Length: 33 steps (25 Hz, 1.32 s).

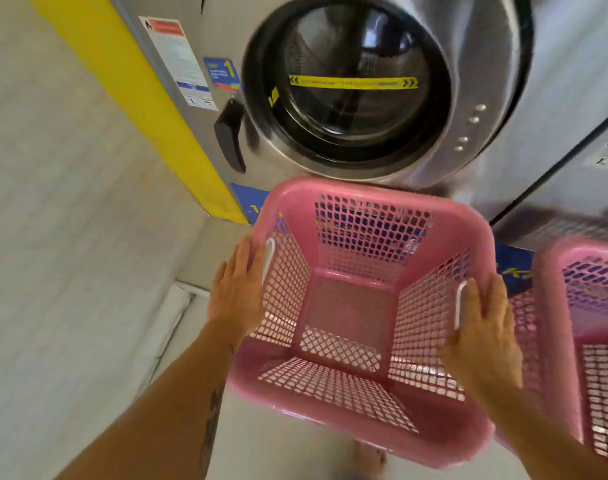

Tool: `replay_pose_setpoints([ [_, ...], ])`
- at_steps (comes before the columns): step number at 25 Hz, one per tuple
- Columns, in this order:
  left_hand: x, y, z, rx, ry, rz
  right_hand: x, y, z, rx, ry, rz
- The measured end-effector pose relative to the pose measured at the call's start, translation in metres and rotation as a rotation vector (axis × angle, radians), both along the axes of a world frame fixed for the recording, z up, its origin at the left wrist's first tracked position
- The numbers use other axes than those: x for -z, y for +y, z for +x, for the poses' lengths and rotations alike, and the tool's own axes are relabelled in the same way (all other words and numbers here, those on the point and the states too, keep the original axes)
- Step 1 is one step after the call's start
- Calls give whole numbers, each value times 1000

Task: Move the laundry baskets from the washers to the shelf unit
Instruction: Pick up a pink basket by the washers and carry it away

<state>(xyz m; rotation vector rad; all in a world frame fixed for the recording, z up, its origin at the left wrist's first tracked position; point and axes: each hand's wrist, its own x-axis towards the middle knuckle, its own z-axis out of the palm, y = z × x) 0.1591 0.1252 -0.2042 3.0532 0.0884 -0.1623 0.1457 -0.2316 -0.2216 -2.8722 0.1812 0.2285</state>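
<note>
Two bare hands bracket a pink perforated plastic laundry basket (361,317), which sits low in front of a stainless-steel front-loading washer with a round glass door (358,84), its far rim close under the door. The left hand (238,292) lies flat against the left rim beside a white handle slot (269,256); the right hand (486,327) rests on the right rim beside the matching white handle slot (461,304). Fingers of both hands are extended and laid on the plastic, not curled through the slots; whether they bear any weight cannot be told. The basket is empty and squarish, so neither axis is clearly the long one; it lies directly between the palms, each hand equally close. As a judgement, the coming lift depends on this symmetric side grip, and the fingers would need to hook the handles before the basket can be carried off.

Just right of it, seemingly touching the right wall, stands a second pink perforated plastic basket (593,327), cut off by the frame edge; it crowds the right hand and could be dragged along. A black door latch handle (230,136) projects from the washer at far left, beyond a yellow vertical trim panel (139,109). The shelf unit is not in view.
</note>
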Motion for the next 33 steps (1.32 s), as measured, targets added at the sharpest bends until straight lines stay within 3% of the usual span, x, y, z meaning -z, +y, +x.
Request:
replay_pose_setpoints([
  [5, 24, 9, -30, -18, -128, -112, -11, 13, -21, 16, 3, -88],
  [10, 29, 45, -115, -60, -181, -128, -16, 45, -95, -47, 27, -80],
  [19, 26, 135, -317, -344, -20, -222, 13, 128, -234, -244, 89, 2],
  [27, 110, 166, -365, -448, -52, -238, 93, 173, -240, -362, 152, -21],
  [33, 161, 191, -363, -470, -110, -202, 138, 197, -227, -412, 82, -33],
])
